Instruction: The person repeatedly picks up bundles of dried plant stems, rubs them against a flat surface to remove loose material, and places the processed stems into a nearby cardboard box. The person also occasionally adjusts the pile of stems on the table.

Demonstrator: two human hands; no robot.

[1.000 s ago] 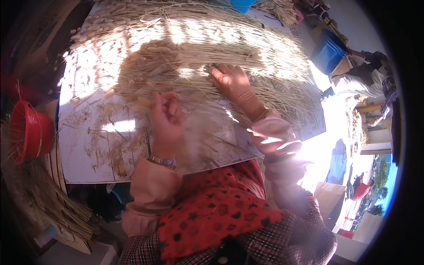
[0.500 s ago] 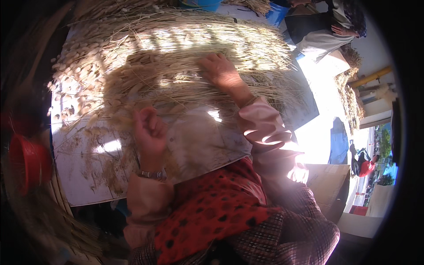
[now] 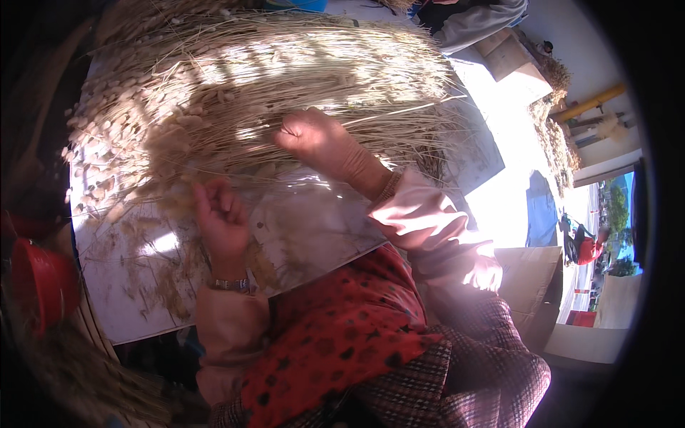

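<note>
A thick layer of dried grass stems with fluffy oval heads [image 3: 285, 78] covers the far part of a white board [image 3: 335, 221]; the heads lie to the left, the bare stems to the right. My right hand [image 3: 317, 143] is closed above the near edge of the stems, fingertips tucked under; what it pinches is hidden. My left hand [image 3: 225, 217], with a metal watch band [image 3: 234, 285] at the wrist, is held low over the board, its fingers curled in beside blurred fluffy heads. Whether a stem is in them cannot be made out.
Brown chaff [image 3: 153, 264] is scattered on the near board. A red bucket [image 3: 46, 282] stands at the left, more dried stems [image 3: 93, 378] below it. A blue tub [image 3: 296, 5] is at the far edge, another person's grey sleeve [image 3: 481, 25] at far right, a cardboard box [image 3: 524, 285] at right.
My right hand has drawn left and nearer, off the middle of the stems, and closed more tightly. The whole view has shifted slightly; my left hand stays near the same spot on the board.
</note>
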